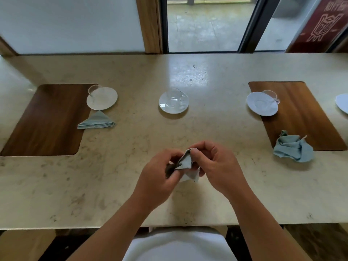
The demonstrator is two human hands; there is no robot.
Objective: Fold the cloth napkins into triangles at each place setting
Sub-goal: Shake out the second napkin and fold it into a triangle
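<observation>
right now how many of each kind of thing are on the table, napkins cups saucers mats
Napkins: 3, one folded triangle, one crumpled, one held in the left hand and right hand at
Glass cups: 3
Saucers: 4, plus one cut off by the right edge
Wooden mats: 2
Total: 12

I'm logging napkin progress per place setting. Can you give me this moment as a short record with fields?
left setting: folded napkin lies as a triangle below the left saucer
middle setting: napkin in hands held above the table, bunched, not yet a triangle
right setting: crumpled napkin lies at the near corner of the right placemat, unfolded
left hand: gripping the napkin
right hand: pinching the napkin
middle cup: upright on its saucer
</observation>
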